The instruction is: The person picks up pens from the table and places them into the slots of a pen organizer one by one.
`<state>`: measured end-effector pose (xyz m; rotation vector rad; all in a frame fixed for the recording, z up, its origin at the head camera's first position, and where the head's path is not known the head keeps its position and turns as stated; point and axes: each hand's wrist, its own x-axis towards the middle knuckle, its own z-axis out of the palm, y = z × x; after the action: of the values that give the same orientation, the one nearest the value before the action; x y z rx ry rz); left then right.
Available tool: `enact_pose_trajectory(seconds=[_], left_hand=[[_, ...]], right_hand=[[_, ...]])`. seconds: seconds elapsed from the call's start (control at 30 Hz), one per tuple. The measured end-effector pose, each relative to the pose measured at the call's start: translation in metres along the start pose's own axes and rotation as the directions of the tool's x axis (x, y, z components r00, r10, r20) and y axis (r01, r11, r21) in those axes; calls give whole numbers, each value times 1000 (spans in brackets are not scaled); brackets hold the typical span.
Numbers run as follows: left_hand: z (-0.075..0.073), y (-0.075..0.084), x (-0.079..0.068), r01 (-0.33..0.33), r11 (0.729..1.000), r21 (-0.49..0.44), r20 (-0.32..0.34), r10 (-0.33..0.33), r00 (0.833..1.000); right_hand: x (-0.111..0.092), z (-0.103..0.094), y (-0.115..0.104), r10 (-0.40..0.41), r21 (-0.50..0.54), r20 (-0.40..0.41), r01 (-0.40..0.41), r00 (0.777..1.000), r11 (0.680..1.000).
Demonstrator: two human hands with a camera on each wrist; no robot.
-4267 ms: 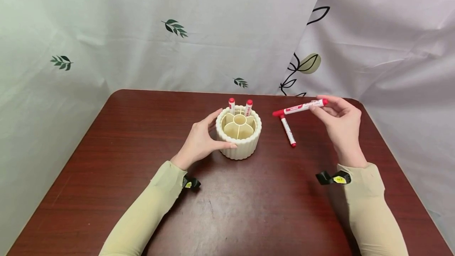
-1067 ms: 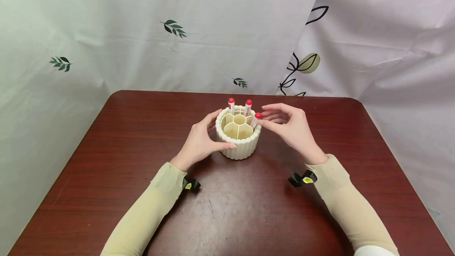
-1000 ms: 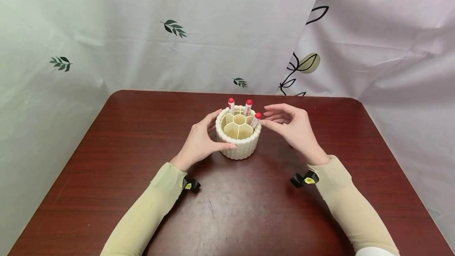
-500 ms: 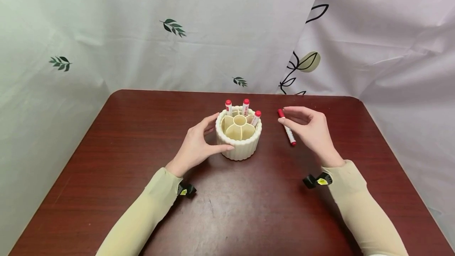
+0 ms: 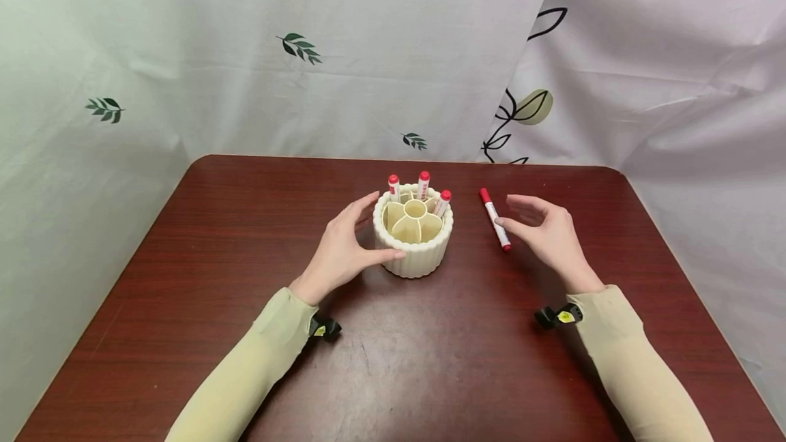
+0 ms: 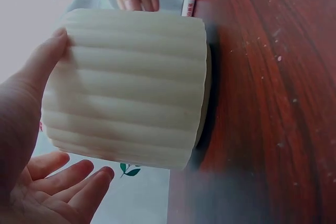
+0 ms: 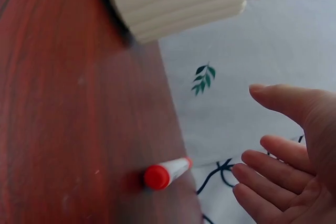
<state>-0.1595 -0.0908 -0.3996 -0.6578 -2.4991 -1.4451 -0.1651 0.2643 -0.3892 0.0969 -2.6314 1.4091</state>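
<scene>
A cream fluted pen holder [image 5: 413,261] with petal-shaped compartments stands upright on the table. Three red-capped markers poke out of its rear and right compartments: one at back left [image 5: 394,189], one at back [image 5: 424,186], one at right [image 5: 442,203]. My left hand [image 5: 338,247] wraps round the holder's left side, thumb along the front; in the left wrist view the thumb [image 6: 52,51] lies on the wall. Another red-and-white marker [image 5: 495,220] lies on the table, right of the holder. My right hand [image 5: 549,234] hovers just right of this marker, fingers apart, holding nothing.
The dark red-brown wooden table [image 5: 381,360] has rounded far corners. Behind it hangs a pale curtain [image 5: 215,53] with leaf prints, close to the table's far edge. Black wrist cameras sit on both sleeves.
The third marker now stands in the holder's right compartment, released. My right hand has drawn back rightward to the marker on the table. The holder has turned slightly under my left hand.
</scene>
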Motion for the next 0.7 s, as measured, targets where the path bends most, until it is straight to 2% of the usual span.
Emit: enact_pose_trajectory(seconds=[0.23, 0.47, 0.7], left_hand=[[5, 1, 4, -2, 997, 74, 15, 1, 1000], [16, 3, 10, 30, 996, 80, 23, -32, 999], [21, 2, 17, 37, 998, 50, 62, -41, 997]], right_hand=[[1, 5, 20, 5, -28, 5, -5, 1000, 1000], [1, 9, 27, 12, -80, 8, -11, 1000, 997], [1, 14, 28, -4, -148, 22, 7, 1000, 989]])
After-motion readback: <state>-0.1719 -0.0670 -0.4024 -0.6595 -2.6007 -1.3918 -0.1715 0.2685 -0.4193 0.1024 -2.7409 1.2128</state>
